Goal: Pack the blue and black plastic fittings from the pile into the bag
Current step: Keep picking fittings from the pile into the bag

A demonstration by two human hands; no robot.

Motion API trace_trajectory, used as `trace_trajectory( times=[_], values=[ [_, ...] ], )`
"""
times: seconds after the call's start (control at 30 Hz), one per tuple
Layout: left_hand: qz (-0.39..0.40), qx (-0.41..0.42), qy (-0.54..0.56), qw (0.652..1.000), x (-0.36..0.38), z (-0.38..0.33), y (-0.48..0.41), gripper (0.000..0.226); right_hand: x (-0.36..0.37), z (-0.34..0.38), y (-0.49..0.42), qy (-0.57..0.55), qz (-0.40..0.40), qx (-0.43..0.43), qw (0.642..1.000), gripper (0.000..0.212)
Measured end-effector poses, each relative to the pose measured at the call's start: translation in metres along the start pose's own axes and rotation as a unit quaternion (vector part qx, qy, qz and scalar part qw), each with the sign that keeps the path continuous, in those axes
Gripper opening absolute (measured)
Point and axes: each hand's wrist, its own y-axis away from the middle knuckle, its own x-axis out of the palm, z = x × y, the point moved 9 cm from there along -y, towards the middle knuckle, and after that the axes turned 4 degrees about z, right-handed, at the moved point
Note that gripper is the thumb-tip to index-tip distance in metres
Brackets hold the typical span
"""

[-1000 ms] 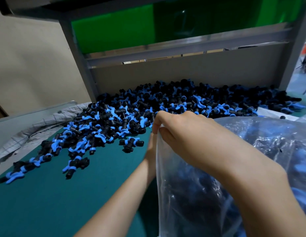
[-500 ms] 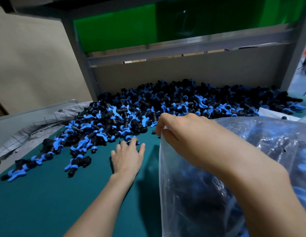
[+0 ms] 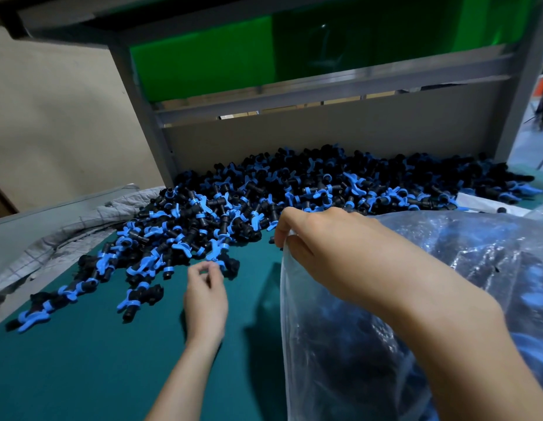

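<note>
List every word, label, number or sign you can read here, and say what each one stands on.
No readable text anywhere in this view.
On the plastic bag: no print shows.
On the fittings: any moulded marks are too small to tell.
On the green panel: plain, only glare.

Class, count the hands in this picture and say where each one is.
2. The left hand is over the mat at the pile's near edge; the right hand pinches the bag's rim. None seems hidden.
</note>
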Motion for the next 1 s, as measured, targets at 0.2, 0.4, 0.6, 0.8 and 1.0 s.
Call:
trace_trajectory(
  times=[0.2, 0.4, 0.6, 0.8, 1.0],
  values=[
    [-0.018, -0.069, 0.222, 0.972, -0.015, 0.019, 0.008, 0.022, 0.000, -0.002, -0.001, -0.004, 0.007, 0.004, 1.000, 0.023],
    [-0.012, -0.072, 0.244, 0.967, -0.015, 0.012, 0.010, 0.026, 0.001, -0.003, 0.000, -0.012, 0.022, 0.014, 1.000, 0.021],
    [0.085, -0.289, 0.615, 0.728, 0.030, 0.021, 0.019, 0.022, 0.002, -0.004, 0.001, -0.012, 0.032, 0.026, 0.999, 0.019],
    [0.125, -0.303, 0.707, 0.626, 0.037, 0.014, 0.020, 0.009, 0.004, -0.004, 0.000, -0.017, 0.044, 0.036, 0.998, 0.019],
    [0.172, -0.318, 0.680, 0.638, 0.042, 0.010, 0.025, 0.009, 0.006, -0.004, -0.001, -0.019, 0.049, 0.037, 0.998, 0.018]
  ],
)
